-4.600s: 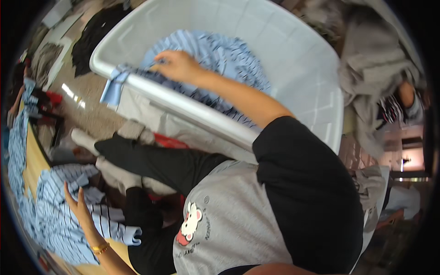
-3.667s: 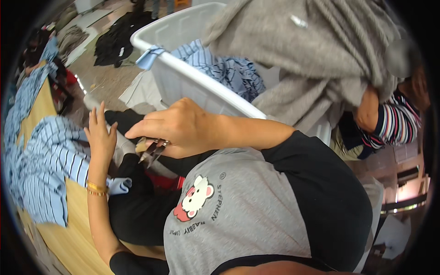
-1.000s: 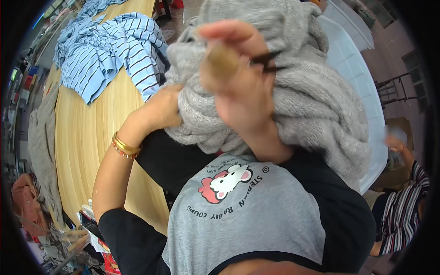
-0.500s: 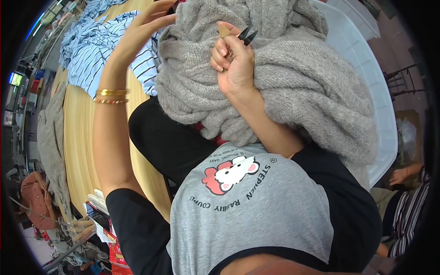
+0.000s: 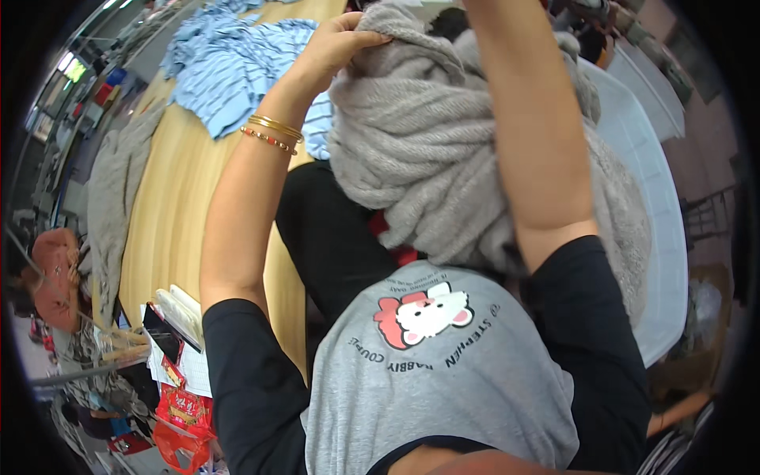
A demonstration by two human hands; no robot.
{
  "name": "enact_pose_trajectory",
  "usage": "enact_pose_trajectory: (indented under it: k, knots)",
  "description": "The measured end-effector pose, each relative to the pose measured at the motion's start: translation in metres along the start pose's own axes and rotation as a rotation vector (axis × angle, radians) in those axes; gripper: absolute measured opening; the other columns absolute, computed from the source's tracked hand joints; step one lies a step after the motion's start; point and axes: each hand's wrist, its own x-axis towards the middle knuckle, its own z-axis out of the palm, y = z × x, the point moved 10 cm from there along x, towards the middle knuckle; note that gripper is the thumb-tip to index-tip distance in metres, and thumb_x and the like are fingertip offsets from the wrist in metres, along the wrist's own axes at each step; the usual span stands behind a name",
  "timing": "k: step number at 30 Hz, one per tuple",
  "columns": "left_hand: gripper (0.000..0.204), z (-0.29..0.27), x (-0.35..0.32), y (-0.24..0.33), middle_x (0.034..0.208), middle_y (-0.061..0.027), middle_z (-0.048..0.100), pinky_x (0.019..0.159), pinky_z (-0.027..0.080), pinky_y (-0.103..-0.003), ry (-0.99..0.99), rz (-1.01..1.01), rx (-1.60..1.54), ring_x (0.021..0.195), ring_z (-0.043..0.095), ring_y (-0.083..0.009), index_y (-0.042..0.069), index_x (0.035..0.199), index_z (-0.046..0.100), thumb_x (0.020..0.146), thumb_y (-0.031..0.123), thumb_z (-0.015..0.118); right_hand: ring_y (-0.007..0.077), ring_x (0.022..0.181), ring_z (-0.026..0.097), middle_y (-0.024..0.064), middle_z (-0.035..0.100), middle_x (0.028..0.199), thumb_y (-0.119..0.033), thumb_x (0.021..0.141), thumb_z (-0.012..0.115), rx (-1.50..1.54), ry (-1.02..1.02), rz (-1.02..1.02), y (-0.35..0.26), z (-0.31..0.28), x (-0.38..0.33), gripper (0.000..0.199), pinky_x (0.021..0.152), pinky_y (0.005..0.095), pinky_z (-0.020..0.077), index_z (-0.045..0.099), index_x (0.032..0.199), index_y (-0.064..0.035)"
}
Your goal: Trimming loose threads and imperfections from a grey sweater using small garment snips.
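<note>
A bulky grey knitted garment (image 5: 427,150) hangs in front of me, bunched in thick folds. My left hand (image 5: 336,47) grips its upper edge, fingers curled over the knit; gold and beaded bangles sit on that wrist. My right forearm (image 5: 522,134) rises straight up in front of the garment. The right hand itself is cut off by the top edge of the picture.
A long wooden table (image 5: 170,214) runs at my left with blue striped shirts (image 5: 229,71) at its far end and a grey cloth (image 5: 107,182) on its outer side. A white plastic tub (image 5: 657,206) stands at right. Papers, a phone and red bags (image 5: 178,380) lie near my left elbow.
The grey garment has been lifted higher. My left hand moved from beside it to gripping its top edge, and my right hand, which held a dark pen-like thing, rose out of the picture.
</note>
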Motion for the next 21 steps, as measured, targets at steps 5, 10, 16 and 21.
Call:
enact_pose_trajectory:
  k: [5, 10, 16, 21]
  knots:
    - [0.022, -0.023, -0.027, 0.125, 0.094, -0.0039, 0.068, 0.081, 0.05, -0.025, -0.268, 0.651, -0.376, 0.086, 0.064, -0.0121, 0.002, 0.106, 0.065, 0.085, 0.003, 0.059, 0.0068, 0.043, 0.045, 0.0035, 0.058, 0.06, -0.046, 0.075, 0.076, -0.118, -0.44, 0.522, 0.081, 0.007, 0.017, 0.055, 0.042, 0.0221, 0.0315, 0.069, 0.09, 0.0059]
    - [0.017, -0.066, -0.032, 0.195, 0.091, -0.0048, 0.068, 0.068, 0.053, -0.024, 0.136, 0.445, -0.129, 0.076, 0.064, -0.0114, 0.001, 0.102, 0.064, 0.087, 0.003, 0.058, 0.006, 0.037, 0.041, -0.0005, 0.057, 0.054, -0.035, 0.084, 0.071, -0.155, -0.752, 0.746, 0.099, 0.006, -0.03, 0.035, 0.042, 0.0198, 0.0319, 0.068, 0.098, -0.0025]
    - [0.024, -0.055, -0.034, 0.219, 0.091, -0.0022, 0.066, 0.073, 0.049, -0.023, 0.102, 0.543, -0.011, 0.08, 0.061, -0.011, 0.003, 0.104, 0.065, 0.08, 0.001, 0.06, 0.0023, 0.041, 0.039, -0.0031, 0.058, 0.065, -0.026, 0.087, 0.068, 0.074, -0.425, 0.528, 0.108, -0.062, 0.012, 0.024, 0.037, 0.0187, 0.0276, 0.066, 0.096, -0.0038]
    - [0.017, -0.04, -0.016, 0.176, 0.084, -0.0002, 0.064, 0.068, 0.047, -0.022, -0.082, 0.277, -0.01, 0.075, 0.059, -0.0092, 0.004, 0.097, 0.066, 0.082, 0.011, 0.072, 0.0001, 0.038, 0.039, -0.0015, 0.065, 0.073, -0.026, 0.089, 0.067, 0.277, -0.308, 0.448, 0.055, -0.079, 0.073, 0.02, 0.034, 0.0138, 0.0237, 0.065, 0.094, -0.0064]
